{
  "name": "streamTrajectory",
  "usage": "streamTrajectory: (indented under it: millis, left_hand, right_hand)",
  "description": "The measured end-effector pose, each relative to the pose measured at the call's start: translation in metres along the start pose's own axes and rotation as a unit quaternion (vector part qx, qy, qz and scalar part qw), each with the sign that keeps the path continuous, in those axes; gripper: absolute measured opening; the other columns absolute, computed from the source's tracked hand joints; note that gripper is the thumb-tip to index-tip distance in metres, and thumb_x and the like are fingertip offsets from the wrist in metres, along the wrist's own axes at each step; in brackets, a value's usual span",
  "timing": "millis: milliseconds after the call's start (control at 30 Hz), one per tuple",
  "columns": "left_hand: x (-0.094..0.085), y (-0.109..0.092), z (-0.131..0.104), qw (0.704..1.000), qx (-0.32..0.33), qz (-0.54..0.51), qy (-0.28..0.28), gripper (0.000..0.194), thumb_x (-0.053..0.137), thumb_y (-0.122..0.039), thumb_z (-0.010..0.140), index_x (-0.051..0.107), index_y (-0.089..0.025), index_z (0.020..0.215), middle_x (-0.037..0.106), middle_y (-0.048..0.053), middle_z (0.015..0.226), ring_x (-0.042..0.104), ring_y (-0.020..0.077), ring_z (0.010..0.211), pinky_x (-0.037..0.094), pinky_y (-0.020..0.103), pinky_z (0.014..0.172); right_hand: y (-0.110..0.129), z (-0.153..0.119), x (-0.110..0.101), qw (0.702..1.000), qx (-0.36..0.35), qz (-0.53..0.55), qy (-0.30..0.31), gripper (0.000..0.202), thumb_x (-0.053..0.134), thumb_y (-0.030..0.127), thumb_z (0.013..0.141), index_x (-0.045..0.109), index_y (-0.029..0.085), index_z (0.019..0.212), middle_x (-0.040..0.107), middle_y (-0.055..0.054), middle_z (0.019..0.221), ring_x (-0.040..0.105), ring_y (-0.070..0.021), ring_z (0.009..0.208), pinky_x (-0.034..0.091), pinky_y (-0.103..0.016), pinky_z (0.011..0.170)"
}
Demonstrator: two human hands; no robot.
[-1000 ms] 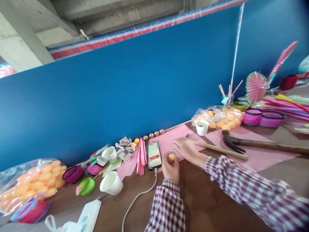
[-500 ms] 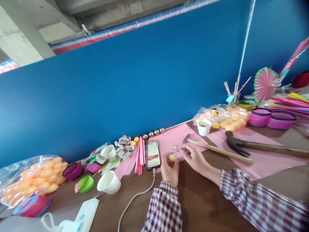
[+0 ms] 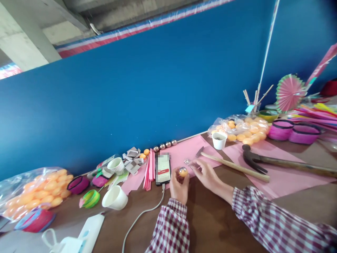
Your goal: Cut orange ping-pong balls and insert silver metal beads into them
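My left hand (image 3: 179,188) grips an orange plastic ball (image 3: 183,173) whose upper side carries shiny silver pieces. Its fingers curl round the ball's sides. Just to the right, my right hand (image 3: 206,174) reaches over the pink paper, thumb and forefinger drawn together in a pinch at a small heap of shiny silver bits (image 3: 187,161). Whatever lies between those fingertips is too small to make out. Behind the hands, several silver-covered balls (image 3: 167,144) stand in a row along the blue panel.
A phone (image 3: 163,168) on a cable lies left of my hands. To the right are a small hammer (image 3: 234,166), a larger claw hammer (image 3: 284,163) and a white cup (image 3: 219,140). Bags of orange balls (image 3: 44,189) and another white cup (image 3: 115,198) stand farther left.
The whole scene has shifted slightly left in view. Both hands keep nearly the same pose, the left still round the ball, the right still at the silver heap.
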State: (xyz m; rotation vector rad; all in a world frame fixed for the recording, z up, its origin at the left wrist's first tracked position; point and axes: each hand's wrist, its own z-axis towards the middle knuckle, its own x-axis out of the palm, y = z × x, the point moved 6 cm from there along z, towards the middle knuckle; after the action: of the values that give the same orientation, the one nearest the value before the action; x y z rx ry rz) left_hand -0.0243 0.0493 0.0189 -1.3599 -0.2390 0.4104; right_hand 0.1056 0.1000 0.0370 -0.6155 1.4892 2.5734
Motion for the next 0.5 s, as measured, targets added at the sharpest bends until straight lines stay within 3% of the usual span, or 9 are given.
streamTrajectory:
  millis: [233, 500]
  left_hand:
    - [0.001, -0.001, 0.000, 1.000, 0.003, -0.003, -0.002, 0.035, 0.064, -0.026, 0.064, 0.051, -0.014, 0.095, 0.060, 0.007, 0.089, 0.060, 0.0138, 0.073, 0.049, 0.024, 0.062]
    - [0.001, -0.003, -0.001, 1.000, 0.008, -0.001, -0.010, 0.032, 0.062, -0.022, 0.065, 0.051, -0.014, 0.094, 0.061, 0.007, 0.087, 0.060, 0.0132, 0.073, 0.049, 0.024, 0.064]
  right_hand:
    - [0.002, 0.000, 0.000, 0.999, 0.025, 0.032, 0.018, 0.012, 0.042, 0.020, 0.079, 0.054, 0.018, 0.081, 0.061, -0.002, 0.075, 0.056, -0.0139, 0.065, 0.043, -0.024, 0.060]
    - [-0.008, -0.002, 0.009, 0.998, 0.027, 0.043, 0.040, 0.018, 0.042, 0.026, 0.080, 0.056, 0.018, 0.088, 0.063, -0.003, 0.077, 0.058, -0.0150, 0.068, 0.046, -0.026, 0.062]
